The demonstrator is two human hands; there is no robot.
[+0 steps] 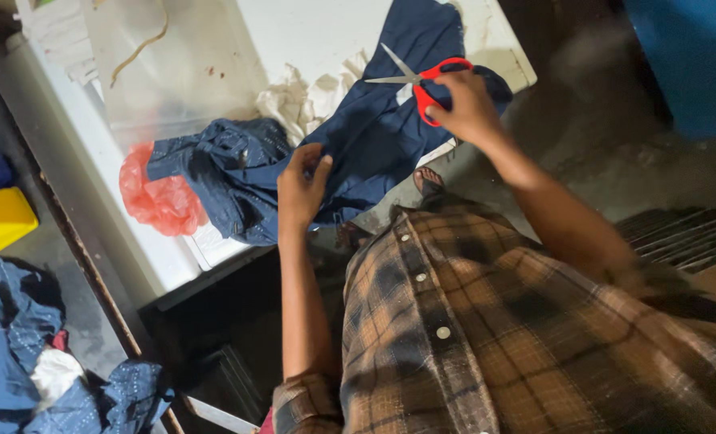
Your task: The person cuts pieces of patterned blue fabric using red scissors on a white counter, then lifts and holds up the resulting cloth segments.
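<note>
**White table with cloth**

A white table (310,32) carries the work. Dark blue cloth (374,137) lies spread across its near edge. Left of the cloth sits a bunched denim piece (229,173), and beyond that a red bag (153,201). Behind the cloth lie white scraps (302,100). A clear sheet (173,72) covers the table's far left.
</note>
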